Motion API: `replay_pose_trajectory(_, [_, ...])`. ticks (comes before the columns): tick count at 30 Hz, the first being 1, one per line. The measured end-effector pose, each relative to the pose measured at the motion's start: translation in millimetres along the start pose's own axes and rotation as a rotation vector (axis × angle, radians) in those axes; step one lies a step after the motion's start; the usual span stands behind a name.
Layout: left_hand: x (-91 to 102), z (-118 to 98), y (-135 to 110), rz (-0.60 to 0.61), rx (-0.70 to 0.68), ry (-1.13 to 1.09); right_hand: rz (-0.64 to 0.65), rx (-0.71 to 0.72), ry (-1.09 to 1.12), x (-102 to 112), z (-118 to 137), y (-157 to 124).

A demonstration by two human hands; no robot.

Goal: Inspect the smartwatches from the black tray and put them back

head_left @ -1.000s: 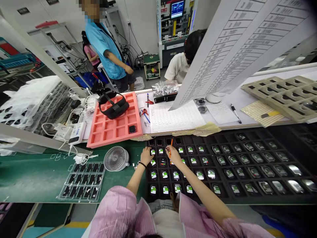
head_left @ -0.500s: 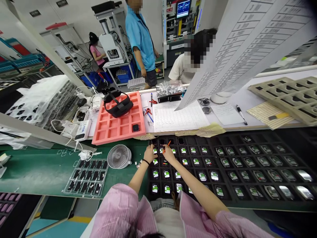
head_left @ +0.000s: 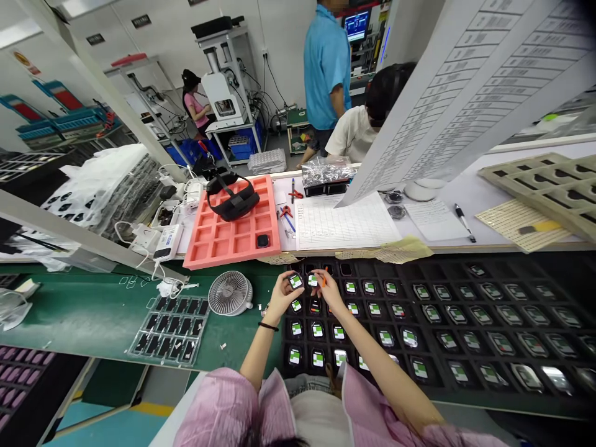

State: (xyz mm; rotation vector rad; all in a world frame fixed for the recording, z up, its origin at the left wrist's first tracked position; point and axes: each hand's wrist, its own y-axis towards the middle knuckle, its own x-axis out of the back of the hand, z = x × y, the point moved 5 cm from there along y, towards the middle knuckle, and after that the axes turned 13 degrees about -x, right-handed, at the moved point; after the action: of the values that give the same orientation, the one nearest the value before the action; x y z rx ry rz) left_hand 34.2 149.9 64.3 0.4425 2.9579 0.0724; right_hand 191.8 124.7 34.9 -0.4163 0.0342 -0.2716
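My left hand is shut on a smartwatch body with a green label on its screen, tilted up just above the black tray. My right hand is close beside it, holding a thin orange stick, mostly hidden by the fingers. Its fingertips are at a second labelled watch. Both hands are over the near left corner of a large black compartment tray. Rows of labelled watches fill its cells, and several cells by my hands look dark.
Beyond the tray lie a salmon foam tray with a black strap, a ruled sheet and pliers. To the left are a small white fan and a clear blister tray. Co-workers are behind the bench.
My left hand has turned and lifted a watch off the tray, and my hands have come closer together. The whole view has shifted as my head moved, and the standing person has moved right.
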Motion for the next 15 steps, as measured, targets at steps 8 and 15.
replay_pose_trajectory(8, [-56.8, -103.1, -13.7, 0.123, -0.083, 0.052, 0.067, 0.036, 0.273, 37.3, 70.1, -74.4])
replay_pose_trajectory(15, [-79.4, -151.2, -35.1, 0.188, -0.156, 0.085, 0.207, 0.117, 0.275, 52.4, 101.6, -118.3])
